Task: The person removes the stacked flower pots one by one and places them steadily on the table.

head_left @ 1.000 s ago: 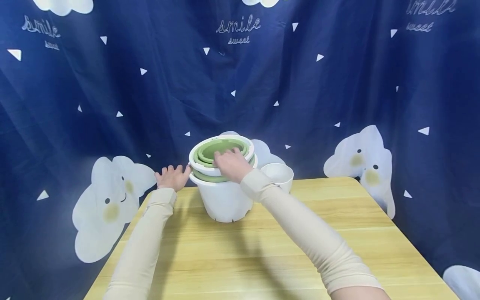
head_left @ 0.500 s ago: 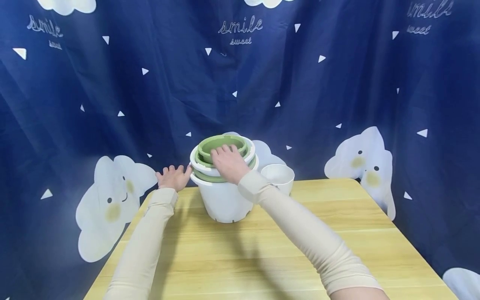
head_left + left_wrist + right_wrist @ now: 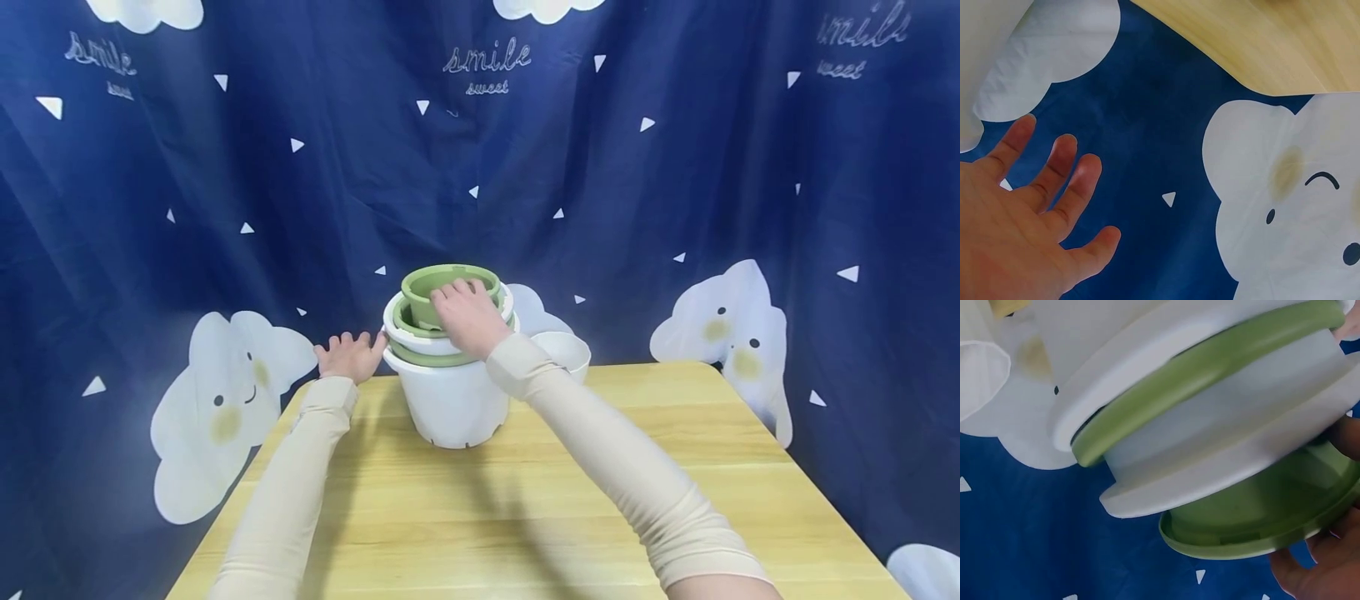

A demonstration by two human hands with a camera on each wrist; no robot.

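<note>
My right hand (image 3: 471, 321) grips the near rim of a green flowerpot (image 3: 429, 285), the topmost of a nested stack. The right wrist view has its fingers (image 3: 1294, 575) at the rim of that green pot (image 3: 1241, 509), which sticks out of the white pot's mouth. Below it sit another green pot (image 3: 406, 317), a white pot (image 3: 411, 339), a green rim (image 3: 429, 358) and a large white flowerpot (image 3: 450, 408) standing upright on the table. My left hand (image 3: 350, 357) is held with fingers spread beside the stack, its thumb right at the rims. The left wrist view shows this hand (image 3: 1029, 219) holding nothing.
A small white pot (image 3: 570, 352) stands behind my right forearm, to the right of the stack. The wooden table (image 3: 645, 500) ends just behind the pots. A dark blue curtain (image 3: 337, 167) with clouds hangs behind it.
The topmost green pot has risen out of the stack with my right hand on its rim. My left hand has stayed beside the stack. The head view has shifted slightly.
</note>
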